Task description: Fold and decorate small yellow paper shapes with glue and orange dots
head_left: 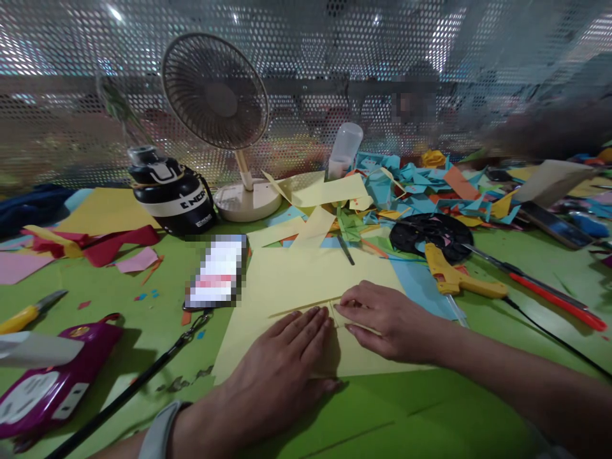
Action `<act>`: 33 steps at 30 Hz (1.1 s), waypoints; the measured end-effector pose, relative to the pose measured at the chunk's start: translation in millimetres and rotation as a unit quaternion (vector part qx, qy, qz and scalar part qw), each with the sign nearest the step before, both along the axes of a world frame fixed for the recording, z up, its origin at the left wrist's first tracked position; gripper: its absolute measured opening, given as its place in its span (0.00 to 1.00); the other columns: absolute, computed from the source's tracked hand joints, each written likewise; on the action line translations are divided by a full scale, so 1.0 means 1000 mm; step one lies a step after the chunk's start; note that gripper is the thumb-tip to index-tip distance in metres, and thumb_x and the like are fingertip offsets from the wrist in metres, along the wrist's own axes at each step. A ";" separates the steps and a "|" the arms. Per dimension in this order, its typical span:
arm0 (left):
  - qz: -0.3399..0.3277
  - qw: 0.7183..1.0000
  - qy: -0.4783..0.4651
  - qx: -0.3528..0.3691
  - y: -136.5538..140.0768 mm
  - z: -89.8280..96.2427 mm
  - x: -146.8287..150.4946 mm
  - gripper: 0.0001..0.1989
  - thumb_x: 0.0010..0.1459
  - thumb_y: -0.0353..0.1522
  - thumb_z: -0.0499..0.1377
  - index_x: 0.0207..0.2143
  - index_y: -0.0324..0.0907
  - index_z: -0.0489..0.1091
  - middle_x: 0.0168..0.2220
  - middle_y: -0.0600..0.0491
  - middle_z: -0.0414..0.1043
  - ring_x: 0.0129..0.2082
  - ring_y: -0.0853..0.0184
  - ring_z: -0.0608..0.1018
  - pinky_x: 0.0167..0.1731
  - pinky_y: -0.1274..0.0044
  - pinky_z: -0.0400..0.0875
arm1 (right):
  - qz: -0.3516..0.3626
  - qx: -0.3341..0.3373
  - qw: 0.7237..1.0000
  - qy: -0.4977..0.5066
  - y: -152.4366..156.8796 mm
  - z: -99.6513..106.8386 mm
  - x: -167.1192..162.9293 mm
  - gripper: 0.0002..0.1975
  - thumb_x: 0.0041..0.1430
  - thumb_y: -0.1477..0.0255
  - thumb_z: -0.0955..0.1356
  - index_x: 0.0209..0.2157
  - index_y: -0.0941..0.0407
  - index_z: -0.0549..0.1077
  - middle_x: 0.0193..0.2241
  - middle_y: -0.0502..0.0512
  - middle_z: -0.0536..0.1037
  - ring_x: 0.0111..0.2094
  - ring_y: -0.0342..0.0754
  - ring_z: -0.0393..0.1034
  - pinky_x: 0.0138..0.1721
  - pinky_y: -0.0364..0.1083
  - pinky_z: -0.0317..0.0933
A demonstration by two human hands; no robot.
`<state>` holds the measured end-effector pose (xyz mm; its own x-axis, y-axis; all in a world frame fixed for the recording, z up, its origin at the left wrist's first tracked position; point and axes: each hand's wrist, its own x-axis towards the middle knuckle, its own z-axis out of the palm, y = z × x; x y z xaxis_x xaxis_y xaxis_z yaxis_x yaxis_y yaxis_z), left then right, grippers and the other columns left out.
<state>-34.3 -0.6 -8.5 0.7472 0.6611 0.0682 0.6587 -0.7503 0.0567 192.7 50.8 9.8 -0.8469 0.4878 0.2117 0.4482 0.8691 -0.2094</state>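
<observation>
A large sheet of pale yellow paper (282, 274) lies in front of me on the green table. On it is a smaller yellow paper piece (301, 308) with a slightly raised far edge, mostly covered by my hands. My left hand (287, 354) rests flat over this piece, fingers stretched toward the right and thumb near the sheet's front edge. Just beside those fingertips, my right hand (382, 322) has its fingers bent and gathered at the right end of the small piece. What lies under its fingertips is partly hidden.
A phone (215, 271), a fan (246, 197) and a black bottle (174, 197) stand or lie to the left. Nearer is a purple device (62, 370). On the right are a yellow glue gun (454, 277), a red-handled tool (554, 299) and a black disc (406, 239). Paper scraps (415, 185) fill the back.
</observation>
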 end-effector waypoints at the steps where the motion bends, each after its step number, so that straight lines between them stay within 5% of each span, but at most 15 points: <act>1: 0.000 1.000 -0.005 -0.001 0.000 -0.001 0.000 0.33 0.62 0.47 0.50 0.59 0.30 0.58 0.59 0.37 0.61 0.59 0.54 0.66 0.56 0.63 0.63 | -0.001 0.002 1.000 0.000 0.000 -0.001 -0.001 0.14 0.62 0.74 0.62 0.46 0.63 0.72 0.40 0.63 0.73 0.41 0.51 0.64 0.42 0.51 0.63; 21: 0.005 1.000 0.011 -0.008 -0.001 0.003 0.000 0.35 0.64 0.49 0.41 0.60 0.30 0.58 0.61 0.38 0.59 0.61 0.55 0.63 0.58 0.64 0.59 | -0.015 -0.015 1.000 0.019 0.003 -0.005 -0.002 0.14 0.61 0.75 0.62 0.46 0.60 0.73 0.40 0.60 0.73 0.41 0.50 0.64 0.42 0.50 0.61; 27: -0.002 1.000 0.024 -0.008 0.000 0.004 0.002 0.36 0.64 0.49 0.43 0.59 0.28 0.58 0.60 0.35 0.58 0.60 0.53 0.63 0.57 0.63 0.60 | -0.103 -0.109 0.985 0.081 0.005 -0.002 -0.005 0.07 0.57 0.71 0.66 0.37 0.58 0.74 0.35 0.57 0.73 0.38 0.47 0.66 0.39 0.46 0.60; 33: 0.002 1.000 0.020 -0.015 0.001 0.003 0.003 0.38 0.62 0.52 0.43 0.59 0.29 0.59 0.60 0.35 0.59 0.60 0.52 0.63 0.57 0.62 0.60 | -0.198 -0.349 0.916 -0.011 0.013 0.012 -0.017 0.11 0.52 0.64 0.68 0.26 0.59 0.72 0.21 0.48 0.71 0.23 0.41 0.61 0.24 0.40 0.53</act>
<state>-31.0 0.8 -5.7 0.7461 0.6656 0.0194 0.6641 -0.7458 0.0524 175.3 63.8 22.2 -0.5739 0.7678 -0.2848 0.7110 0.2946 -0.6385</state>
